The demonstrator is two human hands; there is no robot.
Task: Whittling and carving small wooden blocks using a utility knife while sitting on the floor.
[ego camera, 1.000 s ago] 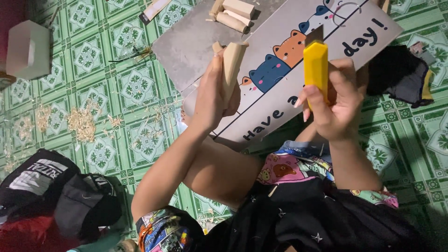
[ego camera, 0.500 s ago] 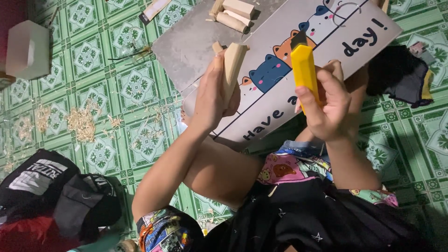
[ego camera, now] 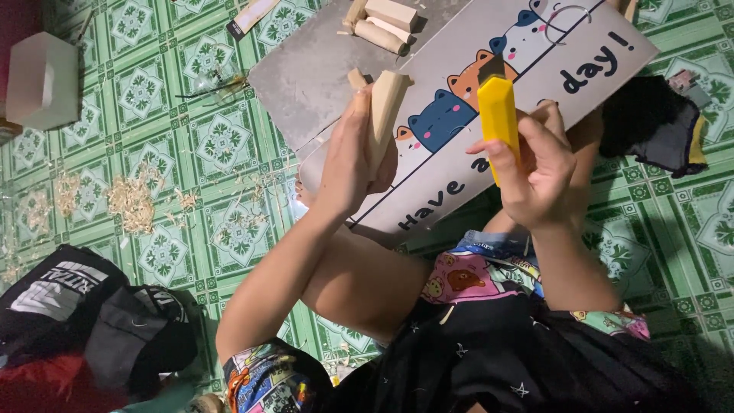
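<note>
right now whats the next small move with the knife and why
Probably bring the yellow utility knife across to the wooden piece. The right hand holds the knife upright, apart from the wood, which the left hand grips over the board.

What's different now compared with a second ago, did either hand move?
The right hand has shifted the yellow utility knife leftward, toward the wooden piece, and its grip has changed: the fingers now wrap the lower handle with more of the yellow body showing above. The left hand keeps holding the wooden piece in the same spot. The cartoon-cat board and the wooden blocks stayed put.
</note>
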